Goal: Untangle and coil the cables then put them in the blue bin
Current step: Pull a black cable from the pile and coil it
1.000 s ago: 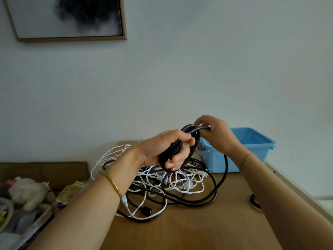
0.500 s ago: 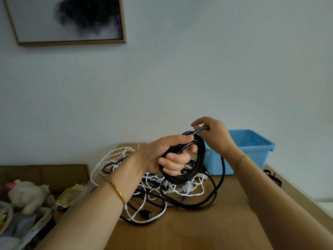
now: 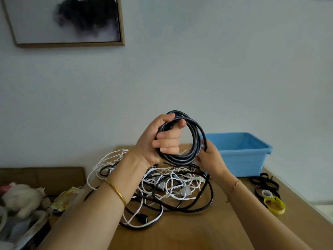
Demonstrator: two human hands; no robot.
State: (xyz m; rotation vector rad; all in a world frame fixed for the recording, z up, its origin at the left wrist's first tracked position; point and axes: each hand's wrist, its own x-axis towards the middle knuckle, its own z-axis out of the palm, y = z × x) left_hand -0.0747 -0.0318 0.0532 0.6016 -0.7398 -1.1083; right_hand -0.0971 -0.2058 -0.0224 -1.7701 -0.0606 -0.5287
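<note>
My left hand (image 3: 160,139) is raised above the table and grips a coil of black cable (image 3: 195,139) of several loops, held upright. To the coil's lower right, my right hand (image 3: 211,159) pinches a strand of the same black cable that runs down to the pile. Below both hands a tangle of white and black cables (image 3: 169,186) lies on the wooden table (image 3: 189,231). The blue bin (image 3: 241,154) stands at the back right of the table, behind my right hand; what I see of its inside holds nothing.
Black, white and yellow strap loops (image 3: 268,193) lie near the table's right edge. To the left, off the table, sits a cardboard box (image 3: 43,175) with a white plush toy (image 3: 21,197) and clutter. A framed picture (image 3: 68,20) hangs on the wall.
My left hand has lifted and turned the black coil upright. My right hand has dropped from the coil's top to its lower right side, guiding the cable around.
</note>
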